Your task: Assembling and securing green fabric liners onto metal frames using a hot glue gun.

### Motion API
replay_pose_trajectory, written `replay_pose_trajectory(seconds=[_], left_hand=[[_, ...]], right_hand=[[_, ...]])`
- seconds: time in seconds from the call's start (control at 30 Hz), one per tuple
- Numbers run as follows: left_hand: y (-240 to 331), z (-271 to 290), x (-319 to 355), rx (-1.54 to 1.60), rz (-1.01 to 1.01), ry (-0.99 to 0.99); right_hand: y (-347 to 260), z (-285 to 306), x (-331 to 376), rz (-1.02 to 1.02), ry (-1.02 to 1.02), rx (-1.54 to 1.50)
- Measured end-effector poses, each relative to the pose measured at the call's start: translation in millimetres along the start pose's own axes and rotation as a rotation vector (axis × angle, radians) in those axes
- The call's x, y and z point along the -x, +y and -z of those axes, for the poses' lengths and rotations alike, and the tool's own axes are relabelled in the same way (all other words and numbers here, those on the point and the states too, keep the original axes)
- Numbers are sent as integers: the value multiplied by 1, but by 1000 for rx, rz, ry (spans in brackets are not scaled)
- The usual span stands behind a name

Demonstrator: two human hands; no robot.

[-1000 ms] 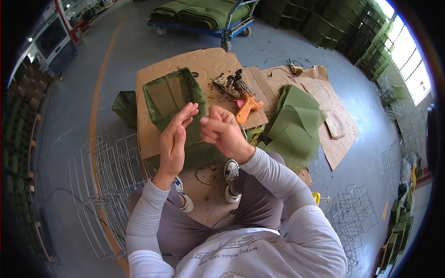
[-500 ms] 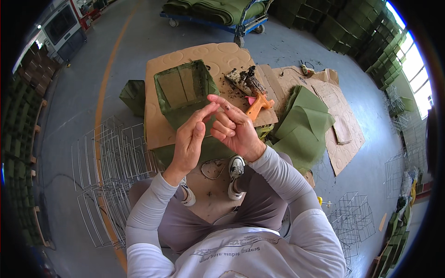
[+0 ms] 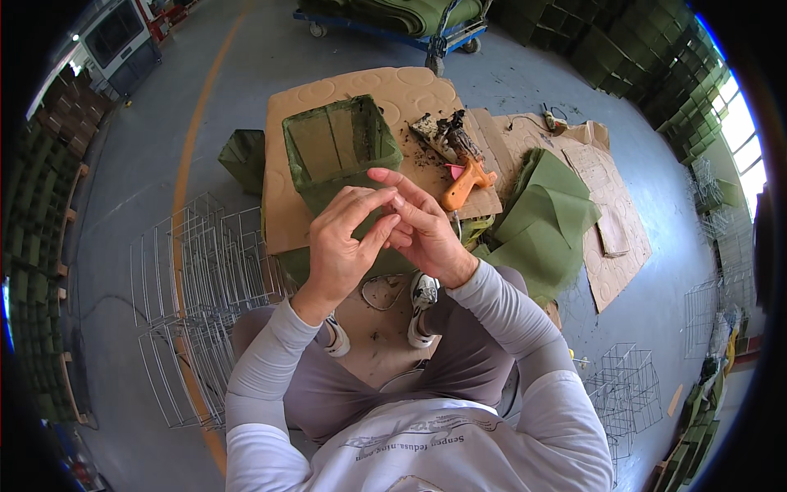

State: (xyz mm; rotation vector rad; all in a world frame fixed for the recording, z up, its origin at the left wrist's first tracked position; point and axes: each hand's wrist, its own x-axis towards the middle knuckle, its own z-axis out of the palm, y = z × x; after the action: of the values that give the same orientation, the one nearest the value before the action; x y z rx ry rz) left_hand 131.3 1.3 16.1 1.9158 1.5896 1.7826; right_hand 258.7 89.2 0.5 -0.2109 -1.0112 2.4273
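My left hand [image 3: 338,250] and my right hand [image 3: 425,234] are raised together in front of my chest. The left fingertips press against the outstretched fingers of the right hand, and I see nothing held in either. Just beyond them a square green fabric-lined box [image 3: 338,148] stands open on a cardboard-covered table [image 3: 393,90]. An orange glue gun [image 3: 464,185] lies on the cardboard to the right of the box, next to a dark messy pile of scraps [image 3: 443,135].
Folded green fabric sheets [image 3: 545,217] lie right of the table on flat cardboard [image 3: 611,246]. Wire frames [image 3: 201,279] lie on the floor at my left, more wire cages [image 3: 627,385] at my right. A blue cart [image 3: 393,25] with green stock stands beyond.
My hands, slightly apart a second ago, have closed on each other, and the left fingers now rest on the right fingers. The box and glue gun have not moved.
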Motion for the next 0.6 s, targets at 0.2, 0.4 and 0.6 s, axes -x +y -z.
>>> replay_pose_trajectory(seconds=[0.2,0.4,0.6], left_hand=[[-1,5,-2,-101,-98,9],[-1,6,-1,-176,-155,-1],[-6,9,-2,-165,-179,-27]], right_hand=[[3,4,-1,37,-34,101],[10,3,-4,-1,-46,32],[18,8,-1,-116,-70,-117]])
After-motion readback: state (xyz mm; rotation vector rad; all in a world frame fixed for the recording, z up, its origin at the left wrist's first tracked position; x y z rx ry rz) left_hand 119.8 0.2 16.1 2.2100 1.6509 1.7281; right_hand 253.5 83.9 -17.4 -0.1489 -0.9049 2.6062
